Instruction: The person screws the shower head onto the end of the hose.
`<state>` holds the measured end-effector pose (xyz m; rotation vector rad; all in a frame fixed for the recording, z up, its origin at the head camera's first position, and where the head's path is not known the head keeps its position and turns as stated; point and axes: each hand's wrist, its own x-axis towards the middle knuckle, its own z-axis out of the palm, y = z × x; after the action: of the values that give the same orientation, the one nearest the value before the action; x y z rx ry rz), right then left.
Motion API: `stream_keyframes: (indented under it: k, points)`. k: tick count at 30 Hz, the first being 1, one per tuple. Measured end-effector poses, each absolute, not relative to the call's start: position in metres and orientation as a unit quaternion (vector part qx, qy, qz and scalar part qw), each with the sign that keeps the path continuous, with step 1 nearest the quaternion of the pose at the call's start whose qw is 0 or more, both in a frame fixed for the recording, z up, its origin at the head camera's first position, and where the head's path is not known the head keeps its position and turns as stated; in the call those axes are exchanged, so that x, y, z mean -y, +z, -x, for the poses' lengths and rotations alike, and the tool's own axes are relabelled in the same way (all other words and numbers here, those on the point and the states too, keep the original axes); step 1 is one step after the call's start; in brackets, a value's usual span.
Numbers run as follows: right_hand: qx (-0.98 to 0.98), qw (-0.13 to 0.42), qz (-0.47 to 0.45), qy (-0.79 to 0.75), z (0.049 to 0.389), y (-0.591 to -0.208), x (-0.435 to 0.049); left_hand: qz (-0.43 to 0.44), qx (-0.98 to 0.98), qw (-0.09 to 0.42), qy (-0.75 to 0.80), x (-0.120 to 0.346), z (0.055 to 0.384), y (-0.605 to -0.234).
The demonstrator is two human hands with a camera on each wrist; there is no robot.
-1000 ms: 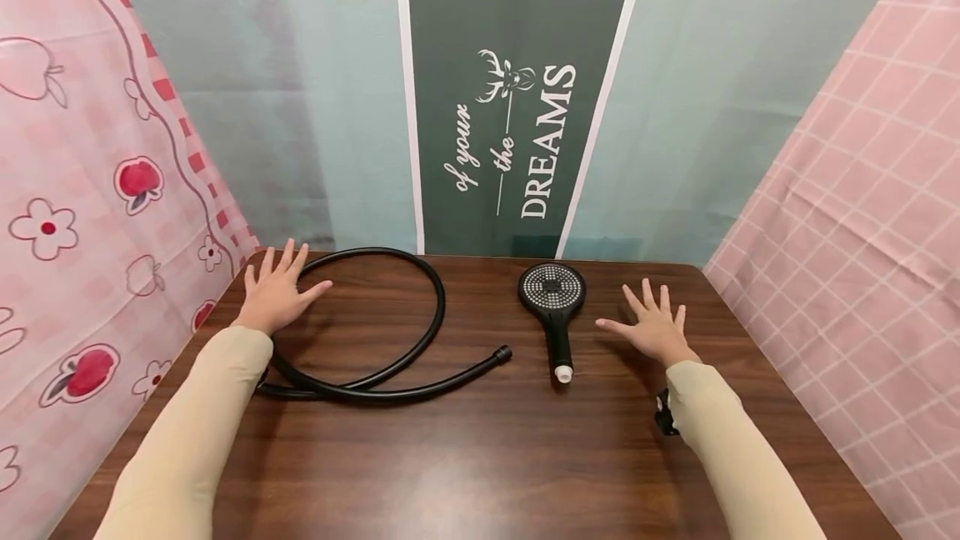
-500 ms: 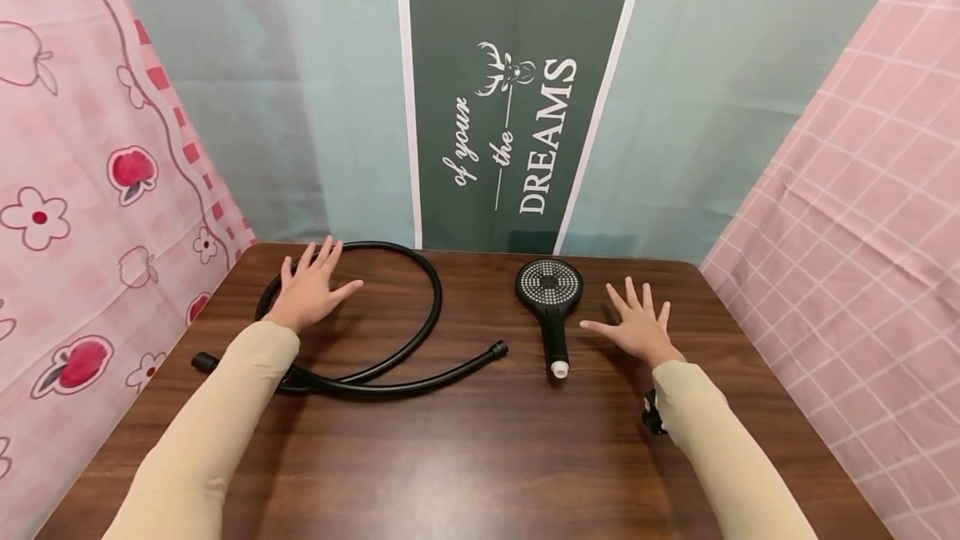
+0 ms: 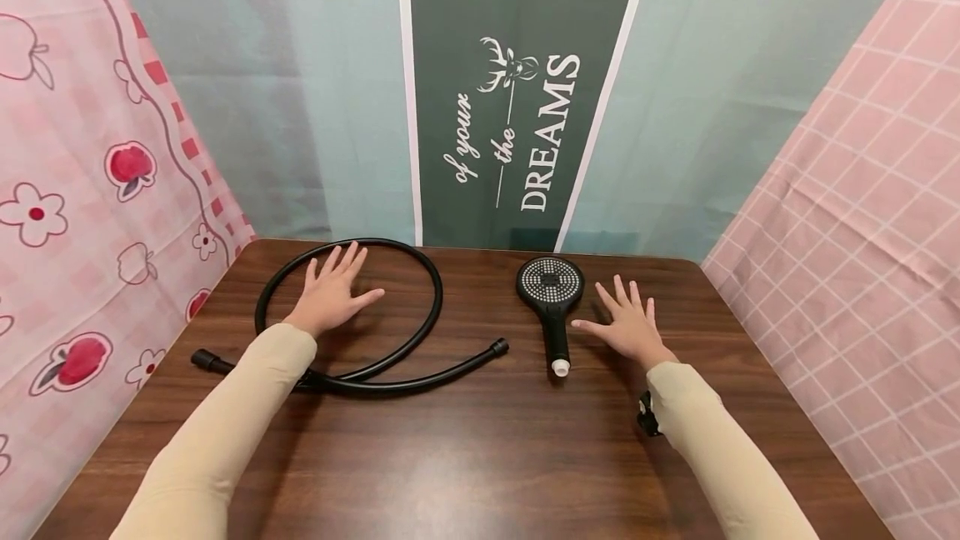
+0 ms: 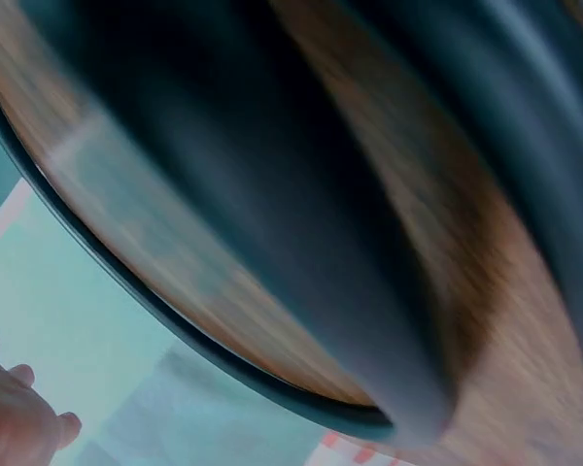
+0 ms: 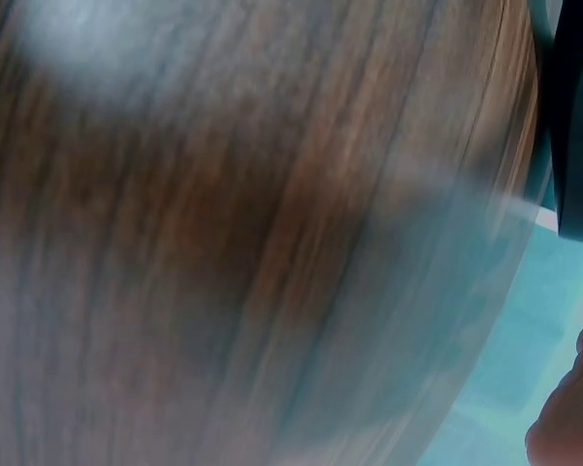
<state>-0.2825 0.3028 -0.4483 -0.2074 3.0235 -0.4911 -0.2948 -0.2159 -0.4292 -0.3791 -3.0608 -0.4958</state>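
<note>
A black shower hose [image 3: 438, 290] lies in a wide loop on the left half of the table, one end fitting pointing right and the other at far left. Over the loop my left hand [image 3: 330, 294] is spread with fingers apart, holding nothing. Right of the hose lies a black handheld shower head [image 3: 553, 315], its spray face up and a white threaded end toward me. My right hand [image 3: 628, 323] is spread just to the right of its handle, also holding nothing. Close up in the left wrist view, the hose [image 4: 272, 194] is blurred.
The brown wooden table [image 3: 450, 473] ends at a grey-green curtain [image 3: 337, 107] at the back. Pink patterned cloth [image 3: 75, 232] hangs along the left side, and pink checked cloth [image 3: 862, 232] along the right.
My left hand has moved to the right, further over the hose loop, uncovering the hose's far-left end. My right hand has shifted slightly left toward the shower head. Hose and shower head lie as before.
</note>
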Motion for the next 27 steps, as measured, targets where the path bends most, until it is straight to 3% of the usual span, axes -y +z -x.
stream_keyframes:
  k: [27]
  points:
    - [-0.976, 0.043, 0.087, -0.195, 0.274, -0.446, -0.277, 0.207, 0.96, -0.018, -0.187, 0.14, 0.276, -0.436]
